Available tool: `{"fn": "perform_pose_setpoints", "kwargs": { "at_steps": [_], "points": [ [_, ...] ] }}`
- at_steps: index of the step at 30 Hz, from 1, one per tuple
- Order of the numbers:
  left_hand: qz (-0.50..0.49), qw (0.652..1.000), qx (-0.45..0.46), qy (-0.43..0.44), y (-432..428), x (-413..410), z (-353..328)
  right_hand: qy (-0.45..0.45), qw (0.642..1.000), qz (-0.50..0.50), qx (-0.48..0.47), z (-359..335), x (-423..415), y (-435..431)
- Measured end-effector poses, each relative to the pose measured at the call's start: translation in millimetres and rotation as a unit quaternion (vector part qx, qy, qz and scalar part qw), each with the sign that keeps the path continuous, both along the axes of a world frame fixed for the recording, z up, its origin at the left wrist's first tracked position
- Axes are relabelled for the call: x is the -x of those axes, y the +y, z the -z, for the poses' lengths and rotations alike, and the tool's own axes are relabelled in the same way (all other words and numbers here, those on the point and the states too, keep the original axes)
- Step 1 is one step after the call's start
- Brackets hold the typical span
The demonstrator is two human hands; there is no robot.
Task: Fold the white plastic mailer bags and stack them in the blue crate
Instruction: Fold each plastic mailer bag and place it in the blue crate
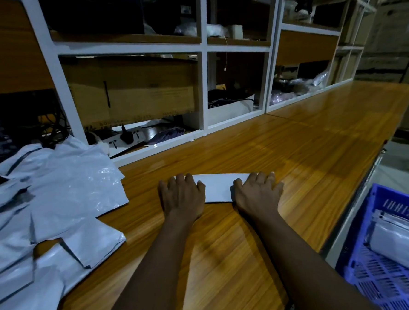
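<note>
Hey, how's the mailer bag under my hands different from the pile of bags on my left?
The folded bag is a narrow, flat strip; the pile of bags lies unfolded, wide and crinkled. The folded bag sits alone mid-table, pressed by the left hand and right hand; the pile of bags overlaps loosely, untouched. Both are white plastic on the wooden table.

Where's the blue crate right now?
In the head view, the blue crate sits at lower right, just past the right edge of the wooden table, with white bags inside.
</note>
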State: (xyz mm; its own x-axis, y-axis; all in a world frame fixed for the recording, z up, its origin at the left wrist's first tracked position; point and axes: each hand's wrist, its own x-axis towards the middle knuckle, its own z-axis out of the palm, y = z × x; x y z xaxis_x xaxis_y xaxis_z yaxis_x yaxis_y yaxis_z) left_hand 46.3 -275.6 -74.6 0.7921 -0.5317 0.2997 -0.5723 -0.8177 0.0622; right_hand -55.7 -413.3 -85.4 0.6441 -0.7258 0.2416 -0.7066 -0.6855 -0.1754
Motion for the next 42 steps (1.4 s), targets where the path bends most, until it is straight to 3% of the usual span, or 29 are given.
{"fn": "perform_pose_setpoints", "kwargs": {
  "at_steps": [4,7,12,18,33,36,38,40,42],
  "points": [
    [0.085,0.993,0.03,-0.081,-5.5,-4.2,5.4,-0.035,0.989,-0.078,0.118,-8.6,-5.8,7.0],
    [0.171,0.977,0.069,-0.103,-11.0,-8.4,10.3,-0.047,0.982,-0.158,0.087,-7.2,-20.4,8.7],
    [0.258,0.962,0.079,-0.035,-18.2,-21.8,19.9,-0.048,0.969,-0.221,0.094,3.4,-27.3,8.1],
    [0.236,0.967,0.081,-0.054,-12.9,-25.0,18.4,0.011,0.974,-0.206,0.098,9.6,-29.4,-1.4],
    [0.1,0.99,-0.018,0.102,1.9,-36.1,10.6,0.115,0.972,-0.177,0.107,8.7,-15.4,-30.8],
    [0.073,0.989,-0.011,0.127,7.8,-27.5,4.9,0.091,0.981,-0.141,0.1,9.1,-3.1,-34.5],
    [0.073,0.993,-0.016,0.089,13.1,-15.9,0.1,0.055,0.987,-0.113,0.096,4.2,4.7,-29.1],
    [0.11,0.992,-0.033,0.046,21.1,-0.6,-3.6,0.044,0.979,-0.168,0.107,-2.3,14.2,-19.7],
    [0.154,0.986,-0.056,0.027,29.6,12.8,-4.8,0.035,0.945,-0.283,0.162,0.0,24.4,-10.3]
  ]
}}
